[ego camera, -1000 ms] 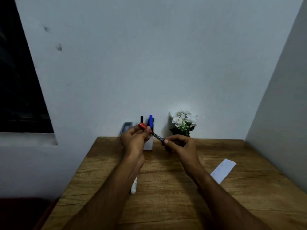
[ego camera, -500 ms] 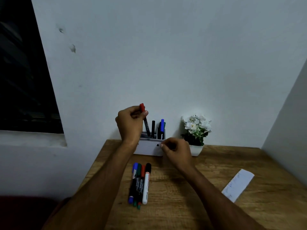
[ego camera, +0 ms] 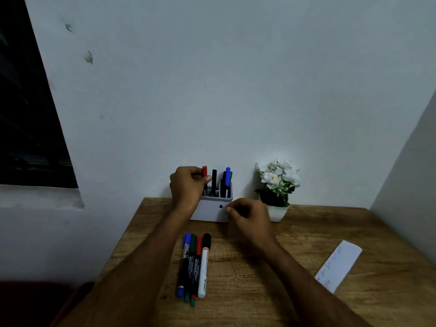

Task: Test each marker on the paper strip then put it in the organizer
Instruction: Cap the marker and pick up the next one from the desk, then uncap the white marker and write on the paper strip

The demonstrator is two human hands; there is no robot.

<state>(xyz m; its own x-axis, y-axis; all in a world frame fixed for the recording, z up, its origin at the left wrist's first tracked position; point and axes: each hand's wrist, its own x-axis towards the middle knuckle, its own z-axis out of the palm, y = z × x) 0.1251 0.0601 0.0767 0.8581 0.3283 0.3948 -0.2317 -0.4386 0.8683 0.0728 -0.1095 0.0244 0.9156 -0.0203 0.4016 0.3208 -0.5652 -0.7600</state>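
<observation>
A red-capped marker [ego camera: 204,175] is pinched in the left hand [ego camera: 187,187] and is being stood in the white organizer [ego camera: 212,208] at 12 o'clock on the tabletop [ego camera: 295,267], beside a black marker [ego camera: 214,182] and a blue marker [ego camera: 227,177] already lodged there. The right hand [ego camera: 250,219] is seen at the organizer's front corner, its grip curled; whether anything is held cannot be told. Four markers [ego camera: 194,265] are left lying at 7 o'clock of the organizer, apparently untested, while the paper strip [ego camera: 338,265] is seen at 4 o'clock, faintly marked. Roughly half the job appears done.
</observation>
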